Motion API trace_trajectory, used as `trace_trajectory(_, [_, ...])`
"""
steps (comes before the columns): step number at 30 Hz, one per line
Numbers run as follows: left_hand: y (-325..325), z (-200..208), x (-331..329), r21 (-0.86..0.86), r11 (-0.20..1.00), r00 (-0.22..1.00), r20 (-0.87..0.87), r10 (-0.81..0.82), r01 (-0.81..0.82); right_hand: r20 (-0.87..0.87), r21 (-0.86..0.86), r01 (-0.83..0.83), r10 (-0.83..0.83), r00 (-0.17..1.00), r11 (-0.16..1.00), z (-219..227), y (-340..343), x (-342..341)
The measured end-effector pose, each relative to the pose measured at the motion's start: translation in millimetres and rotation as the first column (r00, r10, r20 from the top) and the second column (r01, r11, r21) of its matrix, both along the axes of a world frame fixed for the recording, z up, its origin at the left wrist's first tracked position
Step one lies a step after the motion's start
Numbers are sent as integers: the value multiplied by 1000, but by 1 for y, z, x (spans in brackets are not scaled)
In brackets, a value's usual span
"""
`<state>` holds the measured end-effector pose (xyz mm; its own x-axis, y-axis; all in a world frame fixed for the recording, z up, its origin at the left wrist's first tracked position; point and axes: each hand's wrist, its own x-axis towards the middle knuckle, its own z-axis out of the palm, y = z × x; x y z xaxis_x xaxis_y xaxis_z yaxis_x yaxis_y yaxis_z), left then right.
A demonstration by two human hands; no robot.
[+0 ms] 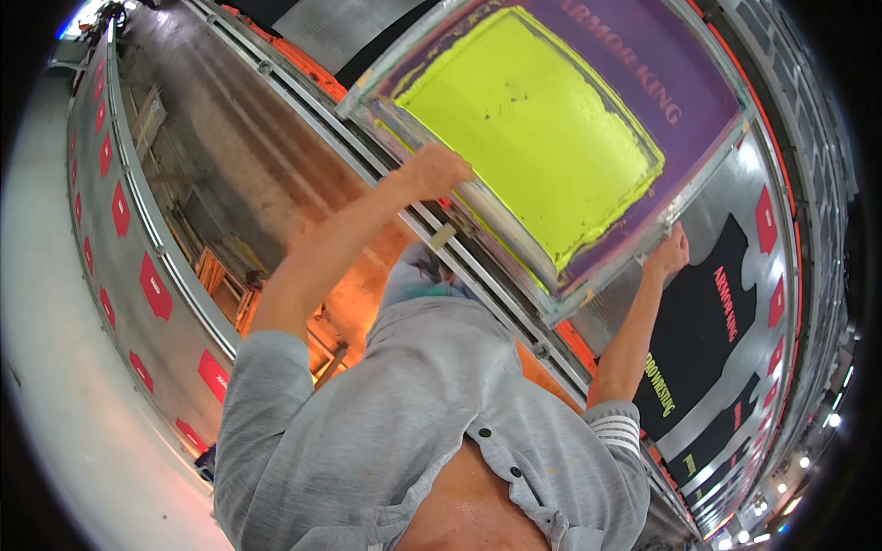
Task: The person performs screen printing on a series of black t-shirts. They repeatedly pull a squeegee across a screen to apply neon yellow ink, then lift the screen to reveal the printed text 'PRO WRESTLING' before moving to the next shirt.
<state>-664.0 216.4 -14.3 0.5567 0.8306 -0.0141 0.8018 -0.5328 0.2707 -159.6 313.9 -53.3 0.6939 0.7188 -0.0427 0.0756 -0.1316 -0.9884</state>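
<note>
- The screen [712,69], a purple sheet in a stiff border, fills the upper middle and upper right of the picture, reaching over the near edge of the desk [597,308]; whether it is lifted clear or rests on something, I cannot tell
- A thick yellow-green patch of ink [533,138] covers much of it, ragged at the edges
- The left hand [436,172], upper middle, is curled closed at the border's near side, by a pale bar [513,225] lying inside that side; it seems to grip the border, though whether it also holds the bar I cannot tell
- The right hand [668,250], right of centre, is closed on the border's lower right side, fingers tucked at the edge
- Black shirts [680,367] with lettering lie flat on the desk at the right, the nearest just beside the right hand
- If one hand rises ahead of the other, the screen would likely tip and the wet-looking ink could creep to the low corner, or the bar slide
- A slip by the right hand could drop that corner and smudge the nearest shirt
- The border's nearest corner lies close to the metal rail [487,280] in the picture; a careless swing might knock it and jolt the screen out of line
</note>
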Motion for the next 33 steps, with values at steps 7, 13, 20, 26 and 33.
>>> trace_trajectory(7, [29,5,-10,-114,991,997,-37,-72,67,-57,-64,47,-51,997,997,-2,3,-16])
trace_trajectory(13, [38,7,-5,-186,980,996,-38,-81,73,-70,-120,72,-81,994,990,-8,9,-6])
trace_trajectory(20, [40,-2,-5,-197,980,1000,1,-25,25,253,-303,22,58,966,953,-21,14,-7])
trace_trajectory(26, [14,7,-9,29,1000,980,199,-5,-1,455,-429,36,181,872,903,-27,13,-7])
trace_trajectory(33, [114,22,15,-284,959,978,-206,-38,-22,-72,-281,-697,710,701,659,53,-10,-87])
